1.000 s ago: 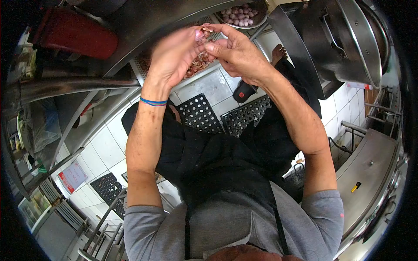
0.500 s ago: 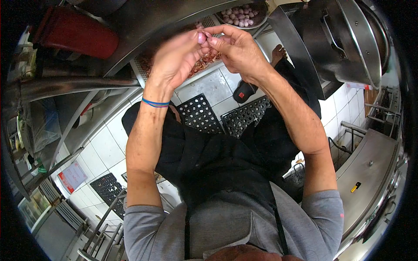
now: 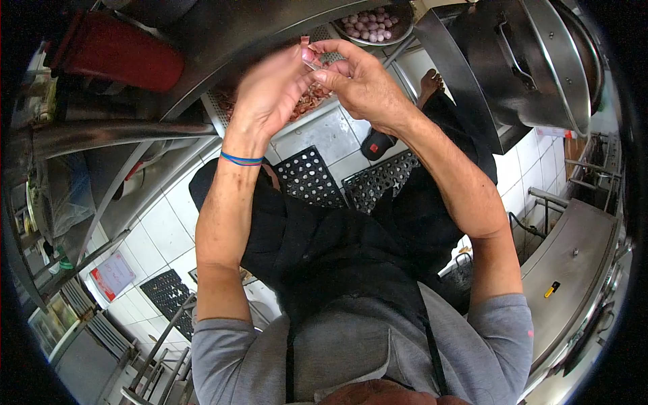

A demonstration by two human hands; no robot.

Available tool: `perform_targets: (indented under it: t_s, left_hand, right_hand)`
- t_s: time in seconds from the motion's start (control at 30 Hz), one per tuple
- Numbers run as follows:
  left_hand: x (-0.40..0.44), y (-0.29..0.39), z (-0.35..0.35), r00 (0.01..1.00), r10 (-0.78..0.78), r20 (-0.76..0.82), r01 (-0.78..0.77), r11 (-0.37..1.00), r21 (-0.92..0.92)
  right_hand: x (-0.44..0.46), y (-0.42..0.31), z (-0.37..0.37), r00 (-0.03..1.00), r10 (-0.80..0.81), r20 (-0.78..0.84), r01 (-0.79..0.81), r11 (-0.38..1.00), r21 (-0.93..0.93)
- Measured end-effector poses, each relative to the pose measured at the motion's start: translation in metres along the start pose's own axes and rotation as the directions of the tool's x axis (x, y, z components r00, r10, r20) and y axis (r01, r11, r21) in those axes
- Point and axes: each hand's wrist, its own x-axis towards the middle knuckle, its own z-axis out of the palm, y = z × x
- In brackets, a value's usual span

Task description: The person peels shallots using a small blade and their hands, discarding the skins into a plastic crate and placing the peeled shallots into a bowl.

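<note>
One smooth, rounded pinkish shallot sits near twelve o'clock, pinched in the left hand's blurred grip; papery brown skin sticks up from it. The right hand curls against it, thumb beside one thin pale sliver; whether its grip pinches this, I cannot tell. Below, the hands partly cover one perforated white basket of crisp, flaky skins. Between twelve and one, one round metal bowl holds many glossy shallots, too crowded to count. One red container stands at ten, one steel pot at two.
</note>
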Motion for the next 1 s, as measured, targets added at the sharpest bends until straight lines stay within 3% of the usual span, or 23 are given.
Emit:
perform_targets:
  t_s: [0.47, 0.57, 0.67, 0.77, 0.87, 1.0]
  left_hand:
    - [0.001, -0.002, -0.006, 1.000, -0.007, -0.021, 0.007, 1.000, -0.004]
    - [0.001, -0.005, -0.006, 0.997, -0.052, 0.050, 0.054, 0.998, -0.036]
    - [0.005, -0.010, -0.011, 0.995, -0.076, 0.061, 0.085, 0.984, -0.158]
    - [0.002, -0.008, -0.002, 0.999, -0.034, -0.033, 0.029, 0.989, -0.143]
    - [0.006, -0.009, -0.013, 0.993, -0.041, 0.109, 0.063, 0.976, -0.208]
    - [0.003, -0.007, -0.010, 0.998, -0.058, 0.025, 0.062, 0.984, -0.167]
  right_hand:
    - [0.001, -0.001, 0.001, 1.000, -0.008, -0.003, 0.008, 1.000, -0.002]
    - [0.018, 0.030, -0.009, 0.975, -0.215, -0.047, 0.210, 0.973, -0.095]
    - [0.006, 0.002, -0.003, 0.998, -0.001, -0.057, -0.005, 0.995, -0.099]
    - [0.000, -0.004, -0.002, 0.993, 0.122, -0.006, -0.122, 0.992, -0.036]
    - [-0.001, 0.003, 0.004, 0.999, 0.045, -0.002, -0.045, 0.999, 0.024]
    - [0.001, 0.003, 0.004, 1.000, 0.010, -0.003, -0.011, 1.000, -0.019]
